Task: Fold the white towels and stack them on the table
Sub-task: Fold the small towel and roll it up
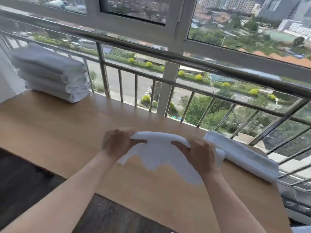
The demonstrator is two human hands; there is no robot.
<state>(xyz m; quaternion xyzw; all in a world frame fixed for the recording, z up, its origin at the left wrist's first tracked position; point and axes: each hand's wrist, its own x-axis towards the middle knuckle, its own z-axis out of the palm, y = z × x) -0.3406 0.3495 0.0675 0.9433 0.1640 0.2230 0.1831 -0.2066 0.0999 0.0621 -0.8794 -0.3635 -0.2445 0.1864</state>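
A white towel (161,154) hangs just above the wooden table (50,125), bunched along its top edge and drooping toward me. My left hand (116,142) grips the towel's left end. Its right end is gripped by my right hand (200,153). A stack of several folded white towels (50,73) stands on the table's far left corner. More white towel cloth (242,155) lies flat on the table's right edge, just beyond my right hand.
A metal railing (168,81) and a window frame run along the table's far side. Dark wooden floor (25,179) shows on the near left, below the table's front edge.
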